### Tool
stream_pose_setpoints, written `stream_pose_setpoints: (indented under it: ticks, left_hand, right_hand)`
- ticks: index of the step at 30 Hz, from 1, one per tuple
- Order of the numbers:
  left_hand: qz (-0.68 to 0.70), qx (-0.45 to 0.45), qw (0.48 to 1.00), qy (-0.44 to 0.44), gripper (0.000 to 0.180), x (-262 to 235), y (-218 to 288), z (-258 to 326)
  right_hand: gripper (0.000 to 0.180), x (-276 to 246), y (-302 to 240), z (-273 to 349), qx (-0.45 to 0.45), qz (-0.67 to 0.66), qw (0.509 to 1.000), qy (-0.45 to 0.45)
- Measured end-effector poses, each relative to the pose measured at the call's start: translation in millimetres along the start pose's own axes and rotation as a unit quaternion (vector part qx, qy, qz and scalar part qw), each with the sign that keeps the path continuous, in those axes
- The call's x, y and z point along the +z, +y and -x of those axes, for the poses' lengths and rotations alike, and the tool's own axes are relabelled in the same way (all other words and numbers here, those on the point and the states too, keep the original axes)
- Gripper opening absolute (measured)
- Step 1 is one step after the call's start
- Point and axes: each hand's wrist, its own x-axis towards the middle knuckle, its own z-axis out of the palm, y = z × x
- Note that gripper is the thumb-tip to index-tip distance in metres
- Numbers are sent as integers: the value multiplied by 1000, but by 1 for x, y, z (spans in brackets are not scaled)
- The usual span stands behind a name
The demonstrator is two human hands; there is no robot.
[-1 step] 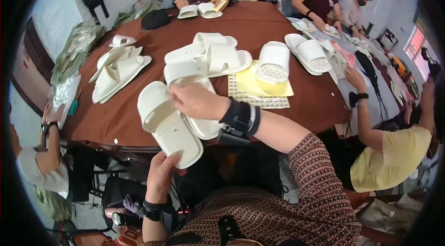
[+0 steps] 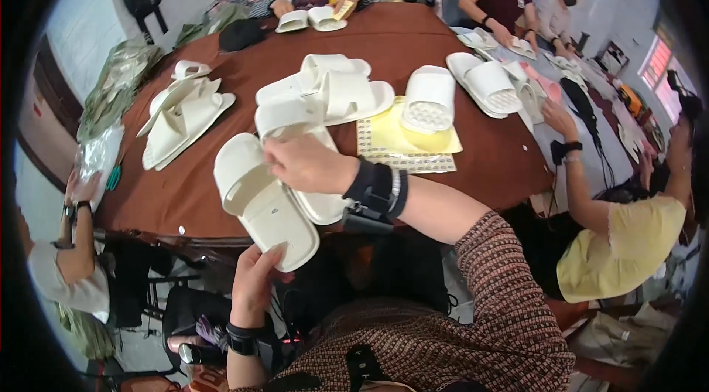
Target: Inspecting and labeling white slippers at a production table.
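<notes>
A white slipper [image 2: 277,233] tilts over the near table edge, its heel toward me. My left hand [image 2: 255,277] grips that heel, thumb on top of the insole and fingers underneath. A small mark shows on the insole just behind the strap. My right hand [image 2: 306,163] is closed beside the strap, fingers bunched together; whatever they pinch, if anything, is hidden. Beneath my right hand lies a second white slipper [image 2: 325,207], partly covered by the hand and the first slipper.
More white slippers [image 2: 354,96] lie mid-table, with another stack [image 2: 188,122] at the left. One slipper [image 2: 430,100] rests on yellow sheets with rows of small labels [image 2: 413,163]. A black cap [image 2: 241,35] sits farther back. Co-workers sit or stand around the brown-covered table [image 2: 214,192].
The whole view has shifted slightly, so the table and people appear a little farther left. Both hands keep nearly the same hold and place on the slipper.
</notes>
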Motion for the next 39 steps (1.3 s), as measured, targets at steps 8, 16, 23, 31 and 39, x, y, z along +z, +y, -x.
stream_pose_setpoints:
  ticks: [8, 16, 23, 31, 39]
  left_hand:
    - [57, 26, 998, -13, 31, 0, 0, 2]
    - [36, 28, 998, -31, 31, -4, -2, -1]
    - [24, 45, 998, -21, 29, 5, 2, 6]
    - [-36, 121, 990, -69, 25, 15, 17, 22]
    - [-174, 159, 965, -112, 18, 24, 29, 34]
  right_hand:
    - [17, 0, -8, -2, 43, 40, 994, -88]
    - [20, 25, 14, 3, -48, 248, 966, -54]
    - [11, 29, 4, -6, -64, 244, 967, -24]
    - [8, 13, -14, -4, -97, 140, 983, 61]
    - [22, -49, -42, 31, -108, 71, 982, 136]
